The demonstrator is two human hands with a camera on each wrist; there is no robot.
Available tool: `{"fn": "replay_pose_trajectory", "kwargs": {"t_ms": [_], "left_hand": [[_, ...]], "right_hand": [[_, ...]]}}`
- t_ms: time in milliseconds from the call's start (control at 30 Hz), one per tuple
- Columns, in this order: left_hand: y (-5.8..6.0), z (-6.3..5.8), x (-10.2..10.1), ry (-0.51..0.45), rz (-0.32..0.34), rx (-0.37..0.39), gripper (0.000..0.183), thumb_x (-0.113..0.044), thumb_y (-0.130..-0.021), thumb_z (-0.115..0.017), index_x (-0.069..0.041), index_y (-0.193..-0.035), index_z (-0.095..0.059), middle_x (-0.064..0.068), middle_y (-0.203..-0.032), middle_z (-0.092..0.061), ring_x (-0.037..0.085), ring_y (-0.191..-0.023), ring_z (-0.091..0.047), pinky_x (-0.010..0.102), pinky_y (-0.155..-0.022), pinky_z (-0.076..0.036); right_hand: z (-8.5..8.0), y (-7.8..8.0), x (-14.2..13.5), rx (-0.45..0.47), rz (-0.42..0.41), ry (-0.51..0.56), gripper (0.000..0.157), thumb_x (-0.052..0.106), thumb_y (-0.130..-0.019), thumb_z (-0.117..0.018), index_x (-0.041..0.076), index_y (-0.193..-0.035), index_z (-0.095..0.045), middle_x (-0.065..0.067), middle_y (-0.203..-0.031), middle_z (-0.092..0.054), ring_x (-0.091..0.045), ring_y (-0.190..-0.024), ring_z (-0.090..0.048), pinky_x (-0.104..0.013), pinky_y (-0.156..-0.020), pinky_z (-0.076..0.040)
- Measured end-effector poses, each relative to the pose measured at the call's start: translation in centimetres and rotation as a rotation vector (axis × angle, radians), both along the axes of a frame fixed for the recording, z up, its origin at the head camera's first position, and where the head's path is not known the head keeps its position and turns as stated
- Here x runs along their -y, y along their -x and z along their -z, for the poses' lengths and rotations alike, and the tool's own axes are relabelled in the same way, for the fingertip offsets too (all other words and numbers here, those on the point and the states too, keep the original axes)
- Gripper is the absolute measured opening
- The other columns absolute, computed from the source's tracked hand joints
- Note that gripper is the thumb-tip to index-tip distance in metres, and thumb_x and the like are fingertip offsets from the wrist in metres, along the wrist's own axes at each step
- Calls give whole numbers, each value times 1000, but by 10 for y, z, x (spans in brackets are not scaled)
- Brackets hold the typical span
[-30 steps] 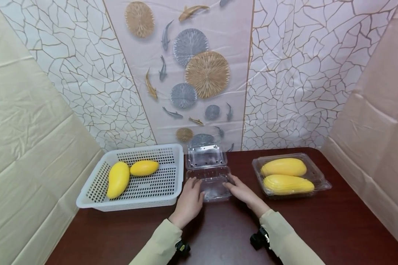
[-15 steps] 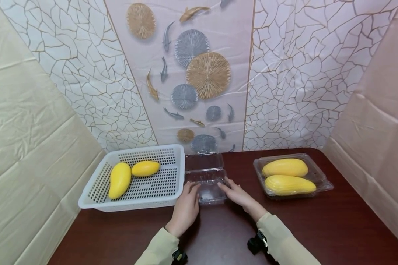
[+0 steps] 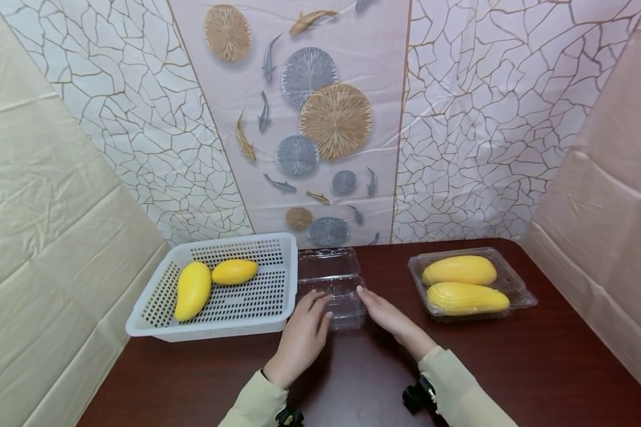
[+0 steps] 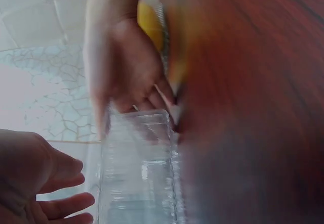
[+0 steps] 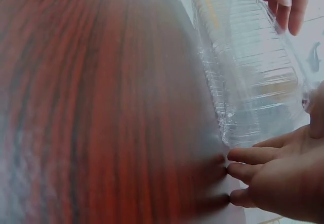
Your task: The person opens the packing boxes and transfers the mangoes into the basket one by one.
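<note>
An unfolded clear plastic clamshell box (image 3: pixel 347 319) lies on the table between both hands, its lid (image 3: pixel 328 261) folded back toward the wall. My left hand (image 3: pixel 303 335) reaches over the box's left side, fingers loosely bent and apart from one another. On the other side, my right hand (image 3: pixel 389 319) has its fingers stretched along the box's right edge. In the right wrist view, the right hand's fingertips (image 5: pixel 238 155) are right at the box's end, low over the table. The left wrist view has the left hand (image 4: pixel 35 178) beside the box wall, grasping nothing.
To the left stands a white perforated basket (image 3: pixel 256 325) with a curved yellow mango (image 3: pixel 193 290) and a smaller mango (image 3: pixel 235 271). A second clear clamshell box (image 3: pixel 518 296) at the right holds two yellow mangoes (image 3: pixel 459 270). A patterned wall (image 3: pixel 331 178) rises behind the table.
The raised lid has tipped back and now lies flatter behind the base. The box has shifted slightly left, and the left hand has moved inward over it.
</note>
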State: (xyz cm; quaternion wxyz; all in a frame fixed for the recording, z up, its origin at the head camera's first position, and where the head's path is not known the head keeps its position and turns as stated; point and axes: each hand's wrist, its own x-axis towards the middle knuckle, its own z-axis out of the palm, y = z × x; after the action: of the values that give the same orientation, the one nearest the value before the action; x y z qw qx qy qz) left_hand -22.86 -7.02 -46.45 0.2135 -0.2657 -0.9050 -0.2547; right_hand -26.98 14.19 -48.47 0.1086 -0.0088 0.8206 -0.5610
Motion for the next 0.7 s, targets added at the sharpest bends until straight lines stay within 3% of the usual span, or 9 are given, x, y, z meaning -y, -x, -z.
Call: {"fn": "replay_pose_trajectory", "kwargs": {"t_ms": [167,467,700], "left_hand": [[-4,-13,-4,-40,45,66,37,-19,-100,-64,-5,-135,-62,14,-135,-59,31,-131,-52,47,-103,-47],[-1,-36,-19,-85,85,80,40,-22,-100,-65,-9,-137,-61,9,-134,-60,25,-125,-56,44,-101,-48],[0,-48,-39,-97,147,88,41,-22,-100,-64,-8,-138,-59,10,-136,-59,24,-127,-56,42,-105,-45]], "right_hand": [[-10,-1,-8,-30,-4,-23,76,53,-108,-28,-6,-156,-25,-24,-162,-23,-38,-150,-15,-56,-120,-13],[-37,-6,-34,-74,-13,-79,76,53,-108,-27,-4,-158,-20,-22,-164,-18,-37,-152,-11,-52,-121,-11],[-60,-14,-60,-198,29,-216,80,61,-105,-29,2,-158,-27,-24,-160,-28,-43,-145,-28,-59,-116,-24]]}}
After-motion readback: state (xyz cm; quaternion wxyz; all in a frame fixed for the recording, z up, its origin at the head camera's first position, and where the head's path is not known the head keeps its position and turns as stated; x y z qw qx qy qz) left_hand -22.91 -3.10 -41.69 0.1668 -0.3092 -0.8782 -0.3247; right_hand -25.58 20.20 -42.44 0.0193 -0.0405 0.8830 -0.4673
